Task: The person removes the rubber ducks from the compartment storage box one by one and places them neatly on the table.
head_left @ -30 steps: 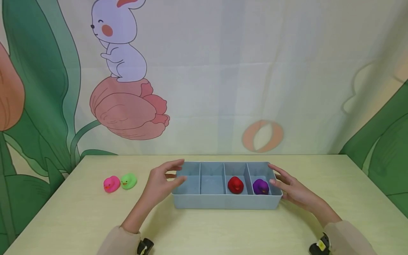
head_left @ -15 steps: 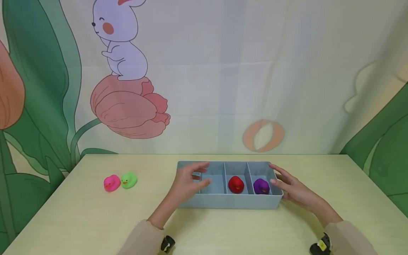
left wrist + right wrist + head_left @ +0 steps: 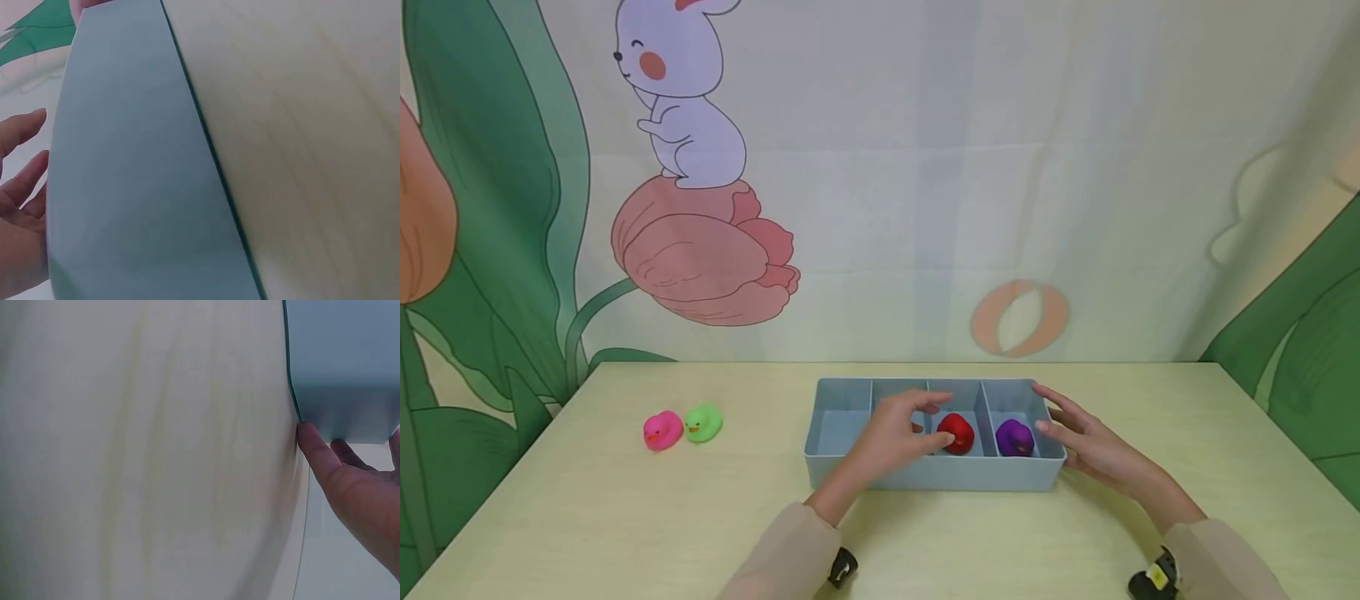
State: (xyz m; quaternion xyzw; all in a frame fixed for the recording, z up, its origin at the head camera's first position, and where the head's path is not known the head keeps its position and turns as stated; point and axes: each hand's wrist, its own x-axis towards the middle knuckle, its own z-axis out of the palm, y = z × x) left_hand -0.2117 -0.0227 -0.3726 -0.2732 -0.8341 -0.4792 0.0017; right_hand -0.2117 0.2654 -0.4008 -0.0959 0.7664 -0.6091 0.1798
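A grey-blue box [image 3: 932,475] with a row of compartments stands on the table. In its third compartment from the left sits a red rubber duck [image 3: 957,433], and in the rightmost one a purple rubber duck [image 3: 1015,438]. My left hand [image 3: 895,429] is over the second compartment, thumb and fingers spread apart with nothing between them. Its thumb tip overlaps the red duck in the head view. At the box's right end, my right hand [image 3: 1093,446] rests its fingertips against the end wall; the right wrist view shows these fingers [image 3: 322,453] extended along the wall's lower edge.
A pink rubber duck [image 3: 663,431] and a green rubber duck [image 3: 703,423] sit side by side on the table [image 3: 587,508], left of the box. Behind the table hangs a printed curtain [image 3: 865,208] with a rabbit and flowers.
My left hand has moved right, from the box's left end across the compartments to beside the red duck. The box has hardly shifted, and the right hand stays at its end.
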